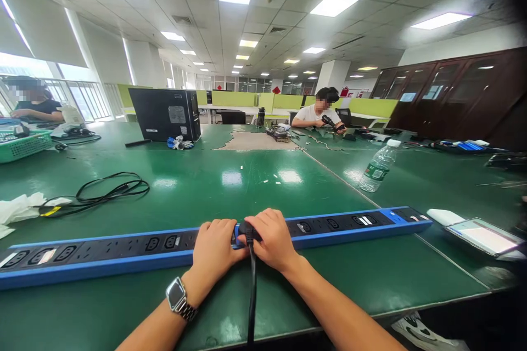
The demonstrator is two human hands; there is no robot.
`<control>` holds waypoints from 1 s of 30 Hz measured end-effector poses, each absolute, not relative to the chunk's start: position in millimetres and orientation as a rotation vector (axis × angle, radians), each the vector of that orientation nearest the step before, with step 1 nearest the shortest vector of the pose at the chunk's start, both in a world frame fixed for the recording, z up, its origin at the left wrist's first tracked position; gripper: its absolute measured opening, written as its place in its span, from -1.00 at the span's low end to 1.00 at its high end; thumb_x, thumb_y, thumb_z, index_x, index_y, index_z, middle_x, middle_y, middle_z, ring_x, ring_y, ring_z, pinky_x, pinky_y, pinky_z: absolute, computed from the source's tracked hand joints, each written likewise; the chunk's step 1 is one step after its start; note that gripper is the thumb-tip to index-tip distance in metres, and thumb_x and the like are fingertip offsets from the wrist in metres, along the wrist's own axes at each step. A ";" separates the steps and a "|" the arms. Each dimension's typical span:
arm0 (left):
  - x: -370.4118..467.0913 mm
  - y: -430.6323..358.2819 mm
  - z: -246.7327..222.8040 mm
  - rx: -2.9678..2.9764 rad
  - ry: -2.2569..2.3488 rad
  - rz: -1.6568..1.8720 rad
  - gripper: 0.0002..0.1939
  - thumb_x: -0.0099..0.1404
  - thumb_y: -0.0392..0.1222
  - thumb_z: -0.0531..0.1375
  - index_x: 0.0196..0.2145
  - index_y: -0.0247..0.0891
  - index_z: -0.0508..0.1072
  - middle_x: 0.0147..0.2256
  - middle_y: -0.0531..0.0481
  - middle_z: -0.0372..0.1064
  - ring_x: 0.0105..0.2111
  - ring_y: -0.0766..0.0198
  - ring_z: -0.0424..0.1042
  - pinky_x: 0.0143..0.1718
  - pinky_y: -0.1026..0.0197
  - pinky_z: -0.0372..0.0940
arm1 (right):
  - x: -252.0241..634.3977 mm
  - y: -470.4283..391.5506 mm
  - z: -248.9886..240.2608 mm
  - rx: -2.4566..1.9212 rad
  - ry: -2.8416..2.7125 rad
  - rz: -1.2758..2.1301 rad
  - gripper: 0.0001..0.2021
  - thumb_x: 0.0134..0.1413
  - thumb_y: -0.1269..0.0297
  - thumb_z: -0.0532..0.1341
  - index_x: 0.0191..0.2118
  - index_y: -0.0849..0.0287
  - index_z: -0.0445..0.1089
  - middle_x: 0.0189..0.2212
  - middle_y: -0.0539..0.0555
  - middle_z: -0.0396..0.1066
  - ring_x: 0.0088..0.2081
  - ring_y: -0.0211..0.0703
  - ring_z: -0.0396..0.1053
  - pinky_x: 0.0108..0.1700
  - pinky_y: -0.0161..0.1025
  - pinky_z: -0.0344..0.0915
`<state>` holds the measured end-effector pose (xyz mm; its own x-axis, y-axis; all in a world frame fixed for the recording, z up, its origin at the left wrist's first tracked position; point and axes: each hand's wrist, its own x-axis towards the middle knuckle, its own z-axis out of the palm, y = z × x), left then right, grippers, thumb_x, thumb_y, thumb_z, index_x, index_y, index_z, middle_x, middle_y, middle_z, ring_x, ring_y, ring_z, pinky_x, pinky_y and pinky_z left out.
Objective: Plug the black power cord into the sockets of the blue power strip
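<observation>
A long blue and black power strip (119,252) lies across the green table in front of me. My left hand (216,242) is wrapped over its middle, thumb toward the other hand, a watch (177,295) on the wrist. Just beside it, my right hand (272,238) grips a black power plug (249,230) against the strip. The plug's cord (252,296) runs down over the near table edge. Whether the plug's pins sit fully in a socket is hidden by the fingers.
A coiled black cable (111,189) and white plastic (20,208) lie left. To the right are a water bottle (377,167) and a tablet-like device (483,233). A black computer case (162,115) stands behind; two other people sit farther off. A green basket (27,148) is far left.
</observation>
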<state>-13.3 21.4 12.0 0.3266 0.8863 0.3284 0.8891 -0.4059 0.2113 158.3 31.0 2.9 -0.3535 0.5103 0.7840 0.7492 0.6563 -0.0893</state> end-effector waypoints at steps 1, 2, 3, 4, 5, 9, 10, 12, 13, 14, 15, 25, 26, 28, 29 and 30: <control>-13.5 22.0 11.3 -2.553 -1.704 -0.628 -0.67 0.19 0.03 0.25 -0.15 -0.20 0.46 -0.15 -0.12 0.53 -0.11 -0.01 0.45 -0.06 -0.02 0.22 | 160.0 30.1 5.3 -0.973 -1.977 -0.363 -0.74 0.24 0.12 0.12 -0.17 0.17 0.43 -0.40 0.09 0.45 -0.32 -0.10 0.29 -0.22 -0.12 0.13; -13.9 22.5 10.6 -2.555 -1.699 -0.631 -0.60 0.16 0.09 0.28 -0.14 -0.20 0.46 -0.14 -0.13 0.53 -0.11 -0.02 0.45 -0.06 -0.03 0.22 | 162.5 29.1 7.8 -0.985 -1.903 -0.361 -0.75 0.24 0.13 0.12 -0.15 0.17 0.42 -0.39 0.09 0.46 -0.32 -0.09 0.31 -0.22 -0.12 0.15; -14.3 23.0 10.2 -2.557 -1.694 -0.633 -0.55 0.14 0.14 0.29 -0.12 -0.20 0.46 -0.13 -0.14 0.53 -0.10 -0.04 0.45 -0.06 -0.04 0.22 | 165.7 28.1 10.3 -1.009 -1.825 -0.358 -0.76 0.23 0.14 0.13 -0.13 0.17 0.42 -0.38 0.10 0.47 -0.31 -0.09 0.32 -0.20 -0.12 0.17; -14.6 23.4 10.0 -2.560 -1.690 -0.630 -0.51 0.12 0.18 0.31 -0.11 -0.20 0.46 -0.13 -0.15 0.53 -0.10 -0.04 0.45 -0.05 -0.04 0.21 | 170.0 27.2 12.5 -1.037 -1.751 -0.355 -0.77 0.22 0.14 0.14 -0.14 0.16 0.41 -0.37 0.10 0.48 -0.31 -0.09 0.34 -0.19 -0.12 0.18; -14.9 23.7 9.9 -2.562 -1.688 -0.626 -0.48 0.10 0.20 0.31 -0.10 -0.20 0.47 -0.12 -0.16 0.53 -0.10 -0.05 0.45 -0.04 -0.05 0.21 | 175.4 26.5 14.0 -1.067 -1.685 -0.352 -0.78 0.21 0.15 0.14 -0.15 0.14 0.42 -0.36 0.10 0.48 -0.30 -0.08 0.35 -0.18 -0.11 0.20; -15.8 24.1 10.1 -2.569 -1.692 -0.631 -0.45 0.11 0.22 0.30 -0.08 -0.22 0.47 -0.10 -0.17 0.52 -0.09 -0.06 0.44 -0.03 -0.07 0.22 | 209.3 24.1 11.4 -1.184 -1.540 -0.310 -0.79 0.19 0.18 0.10 -0.26 0.12 0.44 -0.37 0.09 0.50 -0.31 -0.07 0.39 -0.17 -0.10 0.25; -15.9 24.1 10.0 -2.571 -1.688 -0.640 -0.46 0.12 0.22 0.30 -0.08 -0.21 0.47 -0.10 -0.17 0.52 -0.09 -0.06 0.44 -0.03 -0.07 0.22 | 219.5 23.6 8.5 -1.226 -1.522 -0.300 -0.78 0.18 0.16 0.09 -0.28 0.12 0.45 -0.38 0.09 0.50 -0.32 -0.07 0.39 -0.18 -0.09 0.25; -16.0 24.1 9.8 -2.572 -1.678 -0.650 -0.47 0.12 0.22 0.30 -0.08 -0.20 0.47 -0.10 -0.16 0.52 -0.09 -0.05 0.44 -0.03 -0.06 0.21 | 238.5 22.8 1.3 -1.286 -1.506 -0.257 -0.77 0.14 0.12 0.12 -0.31 0.11 0.46 -0.41 0.08 0.50 -0.34 -0.06 0.40 -0.22 -0.11 0.28; -16.0 24.1 9.7 -2.573 -1.676 -0.649 -0.47 0.12 0.22 0.30 -0.08 -0.19 0.47 -0.11 -0.15 0.52 -0.09 -0.05 0.45 -0.02 -0.06 0.21 | 246.0 22.5 -2.7 -1.306 -1.511 -0.237 -0.77 0.14 0.12 0.13 -0.31 0.11 0.47 -0.41 0.07 0.51 -0.35 -0.07 0.40 -0.23 -0.12 0.29; -15.9 24.1 9.7 -2.574 -1.675 -0.644 -0.46 0.12 0.22 0.30 -0.08 -0.19 0.46 -0.11 -0.15 0.52 -0.09 -0.05 0.45 -0.02 -0.05 0.21 | 251.7 22.2 -6.4 -1.319 -1.520 -0.220 -0.77 0.14 0.11 0.13 -0.30 0.11 0.47 -0.41 0.07 0.51 -0.35 -0.07 0.41 -0.23 -0.12 0.30; -15.7 24.1 9.7 -2.576 -1.677 -0.637 -0.46 0.11 0.22 0.31 -0.07 -0.18 0.46 -0.10 -0.15 0.52 -0.09 -0.05 0.45 -0.02 -0.05 0.21 | 255.5 21.9 -9.6 -1.323 -1.525 -0.211 -0.77 0.14 0.12 0.13 -0.29 0.11 0.48 -0.40 0.06 0.52 -0.35 -0.07 0.42 -0.23 -0.12 0.31; -15.3 23.2 9.7 -2.577 -1.679 -0.652 -0.46 0.12 0.20 0.31 -0.06 -0.21 0.46 -0.08 -0.16 0.52 -0.07 -0.07 0.44 -0.02 -0.07 0.21 | 246.7 19.9 -9.6 -1.380 -1.764 -0.257 -0.79 0.17 0.16 0.13 -0.25 0.11 0.46 -0.36 0.05 0.53 -0.31 -0.08 0.38 -0.20 -0.11 0.24; -15.4 23.2 9.5 -2.574 -1.673 -0.653 -0.47 0.12 0.20 0.31 -0.07 -0.20 0.47 -0.09 -0.16 0.52 -0.08 -0.06 0.44 -0.02 -0.07 0.22 | 246.8 20.0 -9.0 -1.382 -1.784 -0.270 -0.79 0.16 0.16 0.13 -0.25 0.11 0.46 -0.36 0.06 0.52 -0.31 -0.08 0.37 -0.21 -0.12 0.23; -15.7 23.5 9.0 -2.569 -1.665 -0.655 -0.47 0.12 0.21 0.31 -0.07 -0.19 0.47 -0.09 -0.15 0.52 -0.08 -0.05 0.45 -0.02 -0.06 0.22 | 247.1 20.0 -8.3 -1.380 -1.814 -0.278 -0.80 0.17 0.18 0.13 -0.26 0.12 0.46 -0.36 0.06 0.52 -0.31 -0.08 0.36 -0.22 -0.12 0.22; -15.8 23.7 8.7 -2.570 -1.662 -0.656 -0.47 0.12 0.20 0.31 -0.07 -0.19 0.47 -0.09 -0.15 0.52 -0.08 -0.05 0.45 -0.02 -0.06 0.21 | 247.1 19.8 -8.1 -1.377 -1.820 -0.275 -0.80 0.17 0.18 0.12 -0.25 0.12 0.45 -0.36 0.06 0.51 -0.31 -0.09 0.36 -0.22 -0.12 0.22; -15.8 23.8 8.5 -2.571 -1.662 -0.655 -0.46 0.12 0.20 0.31 -0.07 -0.19 0.46 -0.09 -0.15 0.52 -0.08 -0.05 0.44 -0.01 -0.06 0.21 | 246.8 19.6 -8.1 -1.374 -1.820 -0.272 -0.80 0.17 0.19 0.12 -0.25 0.13 0.45 -0.36 0.06 0.51 -0.31 -0.09 0.36 -0.22 -0.13 0.22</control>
<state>-15.8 23.8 8.5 0.3489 0.8696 0.3495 0.8742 -0.4364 0.2130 246.8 19.6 -8.1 -0.0681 0.6998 0.7110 0.8773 0.3814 -0.2914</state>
